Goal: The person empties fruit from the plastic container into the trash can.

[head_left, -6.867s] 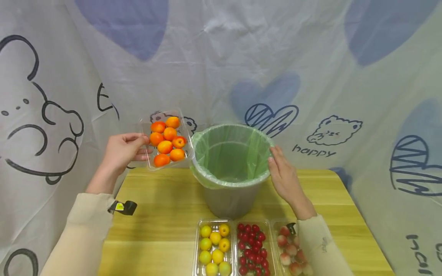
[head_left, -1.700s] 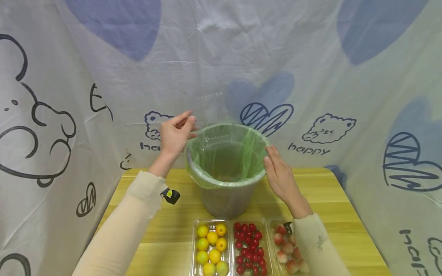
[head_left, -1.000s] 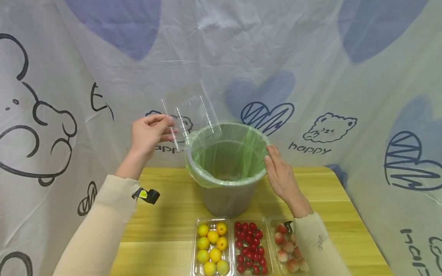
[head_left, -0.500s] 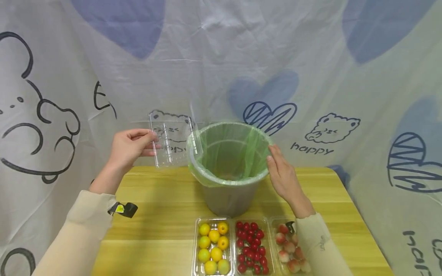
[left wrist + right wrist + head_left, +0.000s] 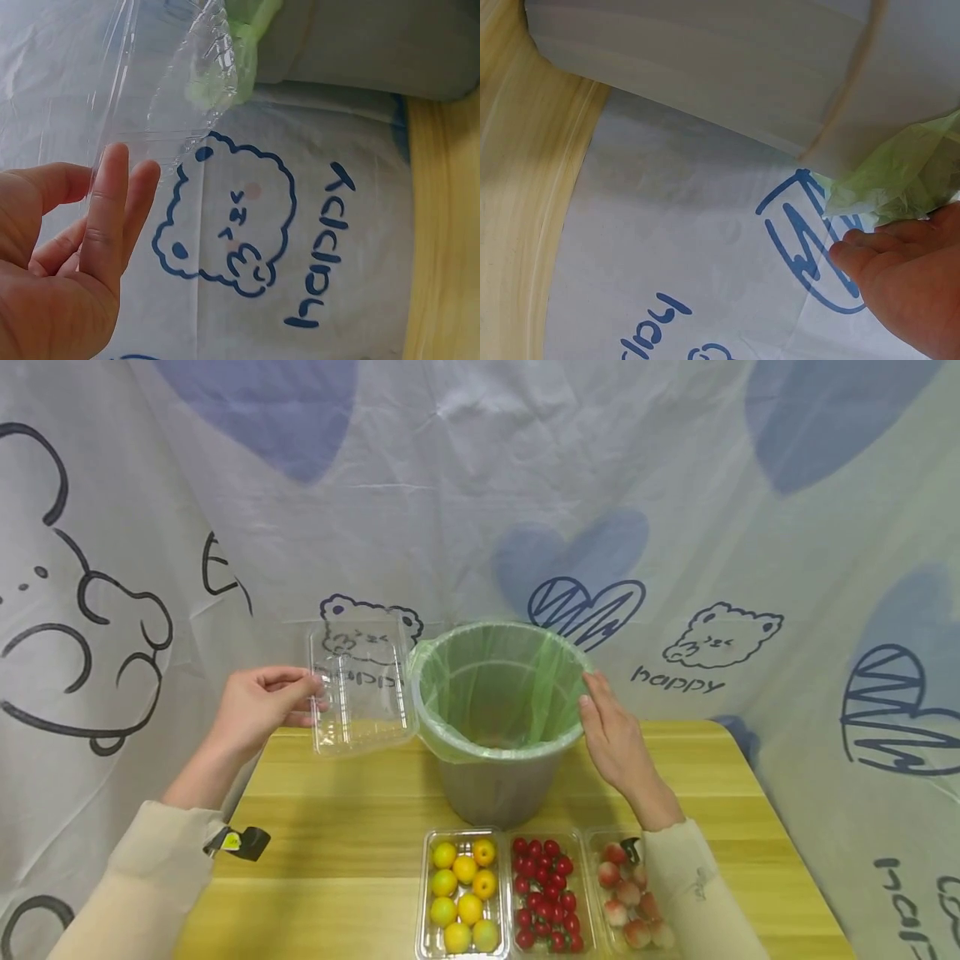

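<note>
My left hand (image 5: 262, 706) pinches the left edge of a clear plastic container (image 5: 363, 693), which has no fruit in it. The container is tilted, just left of the bin's rim; the left wrist view shows thumb and fingers on either side of its plastic edge (image 5: 112, 97). A grey bin (image 5: 498, 789) stands on the table, lined with a thin green bag (image 5: 551, 681) folded over its rim. Fingers extended, my right hand (image 5: 618, 743) rests against the right side of that rim. A sliver of orange-red shows low inside the bin, mostly hidden by the front wall.
In front of the bin, three clear boxes stand side by side: yellow fruit (image 5: 465, 868), small red fruit (image 5: 543, 885) and pinkish fruit (image 5: 626, 893), the last partly under the right sleeve (image 5: 697, 885). A printed curtain (image 5: 450, 510) surrounds the wooden table (image 5: 322, 827).
Orange fruit filled the container in the oldest frame; it is now empty. The left hand has brought it from over the bin leftward and down. The right hand stays at the rim.
</note>
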`<state>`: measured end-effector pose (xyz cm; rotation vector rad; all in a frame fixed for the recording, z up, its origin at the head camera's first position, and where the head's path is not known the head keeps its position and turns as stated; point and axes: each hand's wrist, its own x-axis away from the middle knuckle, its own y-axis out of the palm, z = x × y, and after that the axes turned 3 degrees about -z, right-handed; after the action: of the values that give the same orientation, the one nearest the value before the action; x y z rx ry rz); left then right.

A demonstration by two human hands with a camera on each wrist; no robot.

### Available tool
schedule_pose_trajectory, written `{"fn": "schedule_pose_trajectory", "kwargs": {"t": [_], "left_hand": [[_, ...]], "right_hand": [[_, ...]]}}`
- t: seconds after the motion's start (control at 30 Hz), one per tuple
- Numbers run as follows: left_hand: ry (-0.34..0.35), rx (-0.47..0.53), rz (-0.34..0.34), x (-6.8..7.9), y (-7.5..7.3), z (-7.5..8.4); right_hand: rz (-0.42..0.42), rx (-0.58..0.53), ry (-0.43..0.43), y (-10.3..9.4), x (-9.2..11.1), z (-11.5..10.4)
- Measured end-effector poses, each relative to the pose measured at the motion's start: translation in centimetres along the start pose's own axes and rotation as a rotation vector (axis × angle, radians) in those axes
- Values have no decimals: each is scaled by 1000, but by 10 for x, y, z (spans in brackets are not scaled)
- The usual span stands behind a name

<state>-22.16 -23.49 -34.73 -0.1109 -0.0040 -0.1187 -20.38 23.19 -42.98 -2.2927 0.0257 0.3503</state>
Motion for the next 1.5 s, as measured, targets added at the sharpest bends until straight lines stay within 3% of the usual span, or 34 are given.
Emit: {"fn": "schedule_pose_trajectory", "kwargs": {"t": [0.23,0.47,0.8,1.13,1.5], "left_hand": [[-40,-192,-25,12,-9,-17],[-82,-280,-76,23,-8,-46],[-147,-313,-100,33,-2,-99],[-205,-316,-78,48,3,-150],[-233,-313,-64,61,3,-185]], "right_hand": [[4,4,-2,0,-2,-1],[3,3,6,0,-1,0],[5,2,9,0,0,0],[2,6,10,0,0,0],[-2,9,12,-1,0,-1]]}}
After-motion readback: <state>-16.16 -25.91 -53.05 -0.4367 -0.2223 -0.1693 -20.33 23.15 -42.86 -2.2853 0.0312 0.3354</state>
